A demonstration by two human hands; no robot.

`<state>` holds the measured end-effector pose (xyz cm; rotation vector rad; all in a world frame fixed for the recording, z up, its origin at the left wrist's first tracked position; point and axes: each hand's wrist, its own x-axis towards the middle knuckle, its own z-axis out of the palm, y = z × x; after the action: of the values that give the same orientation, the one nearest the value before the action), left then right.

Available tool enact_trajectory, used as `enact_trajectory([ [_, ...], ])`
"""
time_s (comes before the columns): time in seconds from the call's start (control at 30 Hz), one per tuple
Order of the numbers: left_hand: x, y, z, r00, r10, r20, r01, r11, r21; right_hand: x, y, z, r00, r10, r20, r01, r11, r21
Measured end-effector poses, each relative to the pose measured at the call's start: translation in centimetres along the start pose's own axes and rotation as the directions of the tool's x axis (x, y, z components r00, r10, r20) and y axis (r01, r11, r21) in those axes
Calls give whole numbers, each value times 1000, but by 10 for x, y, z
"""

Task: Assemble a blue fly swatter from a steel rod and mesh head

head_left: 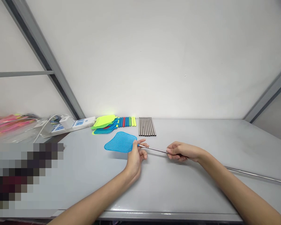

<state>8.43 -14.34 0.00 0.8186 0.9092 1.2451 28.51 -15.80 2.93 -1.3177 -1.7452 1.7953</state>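
Observation:
A blue mesh fly swatter head (pixel 120 142) is held above the table, flat and tilted slightly. My left hand (pixel 136 156) pinches it at its neck, where a thin metal rod (pixel 154 149) joins it; the other fingers are loosely curled. My right hand (pixel 181 151) is closed around that rod further along. Beyond my right forearm a shiny metal rod section (pixel 255 173) runs on in line with it to the right edge; the forearm hides the stretch between.
Behind my left hand lie stacked yellow, green, red and blue swatter heads (pixel 105 123), a row of coloured handle pieces (pixel 127 122) and several metal tubes (pixel 147 126). A power strip (pixel 79 123) with plugs and cables sits at the left. A white wall (pixel 154 62) backs the grey table (pixel 189 193).

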Motion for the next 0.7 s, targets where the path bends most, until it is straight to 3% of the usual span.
enact_trajectory([
  [0.2, -5, 1, 4, 998, 30, 60, -32, 999, 26, -2, -1, -1, 991, 99, 88, -107, 989, 98],
  [0.7, -12, 3, 9, 995, 75, 63, -82, 990, 112, -3, -3, 0, 985, 116, 129, -132, 982, 132],
])
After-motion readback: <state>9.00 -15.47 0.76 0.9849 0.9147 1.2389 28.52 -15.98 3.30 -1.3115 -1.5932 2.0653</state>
